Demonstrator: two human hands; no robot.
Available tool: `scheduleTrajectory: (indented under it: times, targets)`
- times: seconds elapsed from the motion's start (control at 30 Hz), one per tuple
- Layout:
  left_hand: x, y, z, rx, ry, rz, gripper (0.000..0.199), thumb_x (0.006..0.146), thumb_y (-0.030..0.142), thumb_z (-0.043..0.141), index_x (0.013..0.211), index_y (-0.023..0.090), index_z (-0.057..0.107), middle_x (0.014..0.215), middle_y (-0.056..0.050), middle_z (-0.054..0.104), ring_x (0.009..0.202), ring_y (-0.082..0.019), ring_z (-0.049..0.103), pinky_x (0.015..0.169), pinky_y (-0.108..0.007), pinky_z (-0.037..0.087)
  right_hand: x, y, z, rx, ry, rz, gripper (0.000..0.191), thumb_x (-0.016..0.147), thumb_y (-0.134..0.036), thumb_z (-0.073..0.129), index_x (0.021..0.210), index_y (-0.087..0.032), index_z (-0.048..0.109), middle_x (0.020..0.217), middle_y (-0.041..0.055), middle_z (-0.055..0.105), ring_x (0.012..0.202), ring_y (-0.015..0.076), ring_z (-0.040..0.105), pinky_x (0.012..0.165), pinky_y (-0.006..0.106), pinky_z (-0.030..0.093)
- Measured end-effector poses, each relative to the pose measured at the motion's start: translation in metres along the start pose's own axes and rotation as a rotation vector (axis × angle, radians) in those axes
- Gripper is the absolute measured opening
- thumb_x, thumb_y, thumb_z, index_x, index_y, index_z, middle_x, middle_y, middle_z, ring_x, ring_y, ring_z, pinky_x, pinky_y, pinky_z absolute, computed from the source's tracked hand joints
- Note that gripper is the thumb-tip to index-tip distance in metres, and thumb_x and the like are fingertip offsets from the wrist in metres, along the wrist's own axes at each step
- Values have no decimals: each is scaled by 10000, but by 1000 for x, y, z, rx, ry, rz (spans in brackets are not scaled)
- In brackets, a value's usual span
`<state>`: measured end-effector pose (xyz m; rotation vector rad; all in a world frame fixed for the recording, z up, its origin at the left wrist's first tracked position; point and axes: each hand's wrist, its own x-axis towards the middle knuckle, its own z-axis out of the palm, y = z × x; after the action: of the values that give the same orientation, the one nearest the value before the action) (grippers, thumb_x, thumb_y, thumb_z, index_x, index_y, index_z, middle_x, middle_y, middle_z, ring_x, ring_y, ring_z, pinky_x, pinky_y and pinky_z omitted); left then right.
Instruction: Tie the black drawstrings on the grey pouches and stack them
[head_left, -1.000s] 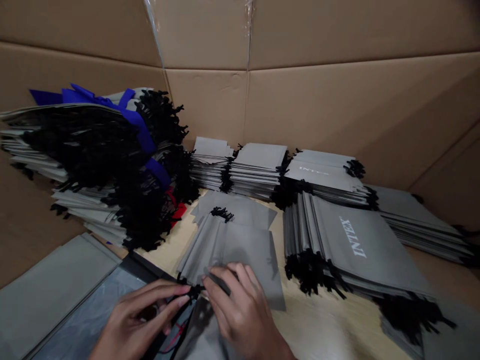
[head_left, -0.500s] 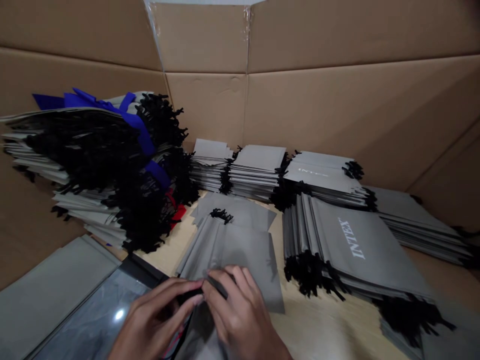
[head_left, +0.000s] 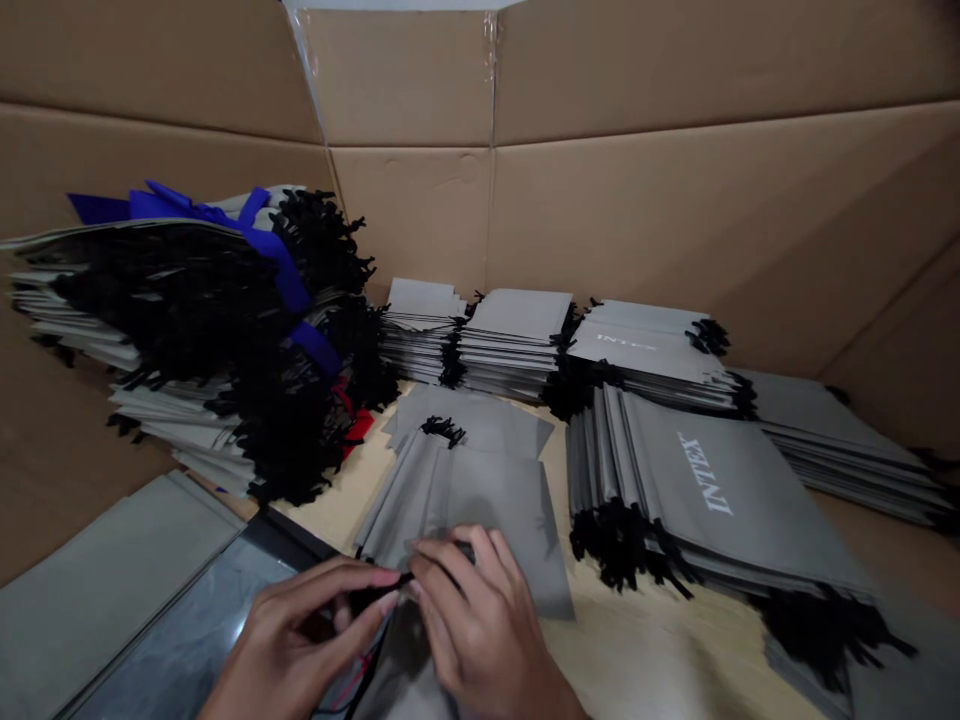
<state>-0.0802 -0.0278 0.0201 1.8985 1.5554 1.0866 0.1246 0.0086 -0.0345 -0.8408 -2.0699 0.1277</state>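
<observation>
At the bottom centre, my left hand (head_left: 296, 630) pinches a black drawstring (head_left: 366, 599) between thumb and forefinger. My right hand (head_left: 484, 625) meets it fingertip to fingertip, its fingers closed on the same drawstring; exactly how they grip it is partly hidden. Below both hands lies a grey fabric bag (head_left: 409, 665), mostly covered by them. Just beyond, several flat grey bags (head_left: 487, 500) overlap, with a tuft of black cord ends (head_left: 443, 430) at their far edge.
Cardboard walls (head_left: 637, 200) enclose the surface. Stacked bags with blue ties (head_left: 277, 260) rise at the left. A pile of bags marked INTEX (head_left: 757, 500) lies at the right, with more stacks (head_left: 517, 340) behind. A glossy dark panel (head_left: 187, 620) sits at the lower left.
My left hand has shifted slightly left and down, and a short dark stretch of drawstring now shows between the fingertips. The stacks have stayed in place.
</observation>
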Motion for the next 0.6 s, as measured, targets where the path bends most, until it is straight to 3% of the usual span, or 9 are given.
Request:
scheduleTrajectory:
  times: [0.13, 0.4, 0.6]
  targets:
    - [-1, 2, 1, -88, -34, -57, 144, 871, 343, 853, 995, 304, 914, 853, -6, 872, 456, -117, 666, 475, -175, 587, 0, 2, 0, -2, -38, -47, 215, 1088, -167, 561, 1252, -186, 698, 1203, 63, 769, 1022, 249, 607, 909, 395, 483]
    - [-2, -3, 4, -89, -16, -74, 77, 834, 301, 879, 906, 283, 895, 605, 44, 771, 424, -106, 628, 437, -138, 523, -3, 4, 1, -19, -118, -91, 204, 1089, -153, 569, 1252, -196, 683, 1194, 50, 755, 1007, 244, 585, 901, 393, 480]
    - [-2, -12, -2, -116, -50, -64, 128, 821, 288, 908, 948, 301, 906, 817, 6, 859, 499, -110, 683, 510, -152, 578, -2, 3, -1, -31, -202, -84, 186, 1109, -232, 579, 1277, -202, 651, 1185, 39, 730, 1035, 250, 576, 927, 414, 464]
